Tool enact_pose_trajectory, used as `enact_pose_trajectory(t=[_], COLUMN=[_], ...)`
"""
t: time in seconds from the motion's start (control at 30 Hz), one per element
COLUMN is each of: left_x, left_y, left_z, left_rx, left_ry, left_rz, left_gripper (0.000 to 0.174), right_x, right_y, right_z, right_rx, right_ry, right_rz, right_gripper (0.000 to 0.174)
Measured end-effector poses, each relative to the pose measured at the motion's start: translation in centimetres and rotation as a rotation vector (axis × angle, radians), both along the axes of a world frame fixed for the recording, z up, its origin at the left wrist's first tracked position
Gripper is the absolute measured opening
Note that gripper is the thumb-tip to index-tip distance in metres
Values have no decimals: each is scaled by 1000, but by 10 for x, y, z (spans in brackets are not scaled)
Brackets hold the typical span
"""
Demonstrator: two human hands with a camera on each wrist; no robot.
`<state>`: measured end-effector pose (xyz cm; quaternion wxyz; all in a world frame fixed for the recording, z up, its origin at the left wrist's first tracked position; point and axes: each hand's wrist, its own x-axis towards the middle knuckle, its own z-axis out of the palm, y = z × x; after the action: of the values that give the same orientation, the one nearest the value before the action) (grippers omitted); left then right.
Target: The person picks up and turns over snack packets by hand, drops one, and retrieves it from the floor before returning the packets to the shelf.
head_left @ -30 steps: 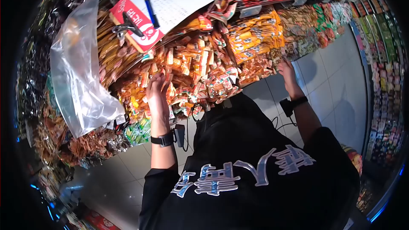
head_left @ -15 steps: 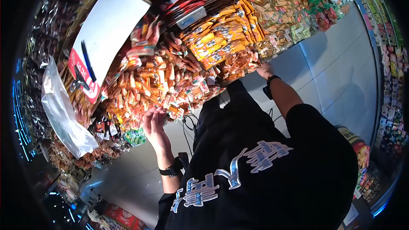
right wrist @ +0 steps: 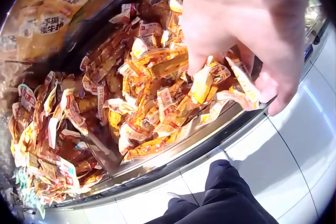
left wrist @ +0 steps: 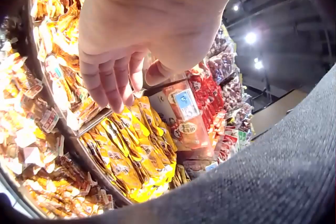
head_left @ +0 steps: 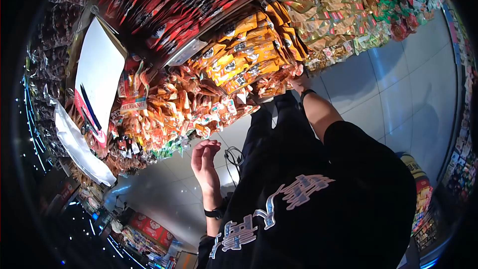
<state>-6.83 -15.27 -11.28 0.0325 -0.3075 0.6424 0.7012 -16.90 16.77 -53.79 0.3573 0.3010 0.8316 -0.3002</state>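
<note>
We are seeing a pen (head_left: 90, 107) lying on white paper (head_left: 103, 60), a bag (head_left: 81, 147) near it, red packs (head_left: 179, 7) beside yellow packs (head_left: 244, 55), and grey floor (head_left: 363, 114).

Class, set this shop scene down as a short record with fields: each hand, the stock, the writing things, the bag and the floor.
Right hand: the right hand touches small orange-and-white plastic snack packets; a firm grip cannot be confirmed
Left hand: the left hand holds nothing, fingers loosely bent
Larger stock: flat yellow packets, beside shiny red packets
Writing things: slim dark pen on a white paper sheet
Bag: whitish translucent plastic bag, beside the sheet
Floor: pale square tiles
</note>
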Motion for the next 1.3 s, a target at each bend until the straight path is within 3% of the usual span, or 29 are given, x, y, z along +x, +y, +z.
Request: enact_pose_trajectory(t=[0.1,0.13,0.33,0.43,0.47,0.57,0.7,0.8,0.9,1.0,1.1,1.2,1.3], left_x=[0,1,10,11,12,11,13,14,15,16,21,29,38], left_y=[4,5,10,10,10,8,2,-8,-27,-43,-59,-76,-98], left_z=[2,3,4,-2,-4,-7,-11,-11,-11,-6,-4,-2,-9], left_rx=[-25,-34,-68,-37,-22,-5,8,20,24,37,59,103,108], left_ry=[-13,-21,-80,-78,-76,-67,-60,-48,-29,-35,11,46,90], left_rz=[3,9,24,16,15,2,-28,-46,-78,-56,-69,-88,-146], left_gripper=[18,18,19,20,20,20,20,19,18,16,15,15,15], right_x=[-2,-4,15,16,20,26,42,43,47,48,59,60,74], right_y=[-15,-17,-17,-11,-6,-8,-4,-10,-12,-18,-16,-32,-26], right_z=[-7,-6,-31,-44,-43,-48,-117,-77,-95,-38,-19,39,19], right_rx=[212,170,59,-27,-26,-286,-452,-464,-557,-537,-718,-402,-465], right_ry=[-72,-72,85,79,66,158,417,405,593,476,578,432,543], right_rz=[121,131,-75,-162,-217,-562,-690,-766,-951,-974,-979,-918,-984], right_gripper=[106,107,88,70,60,56,54,52,51,53,51,52,45])
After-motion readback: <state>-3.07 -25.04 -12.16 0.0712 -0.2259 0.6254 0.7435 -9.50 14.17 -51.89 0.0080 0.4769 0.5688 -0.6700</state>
